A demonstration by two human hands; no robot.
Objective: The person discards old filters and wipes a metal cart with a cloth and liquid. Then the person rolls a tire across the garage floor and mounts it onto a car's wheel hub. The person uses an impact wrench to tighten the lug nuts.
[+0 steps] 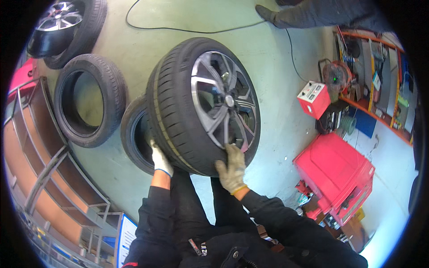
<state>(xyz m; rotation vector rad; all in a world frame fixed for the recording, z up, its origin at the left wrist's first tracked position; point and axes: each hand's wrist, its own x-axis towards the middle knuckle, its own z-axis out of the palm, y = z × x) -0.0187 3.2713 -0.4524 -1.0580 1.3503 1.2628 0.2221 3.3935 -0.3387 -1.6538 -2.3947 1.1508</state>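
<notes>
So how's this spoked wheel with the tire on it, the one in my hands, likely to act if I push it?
The wheel would probably roll readily, given its round outline and broad tread. It's likely heavy and stiff, with a metallic-looking rim inside thick rubber. Slipping seems less likely, since your left hand and right hand are gloved.

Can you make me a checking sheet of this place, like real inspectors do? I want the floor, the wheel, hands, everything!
Surface: floor pale green-grey.
Job's things: wheel, spoked side facing right; whether it touches the floor is hidden.
Clutter: two rimless tires, one standing apart, one partly behind the wheel.
Hands: both gloved; left hand at the tread side, right hand on the spoked side.
Cables: dark cable across the floor, near another person's shoe.
Surroundings: orange-framed shelf, red box, metal rack.
</notes>
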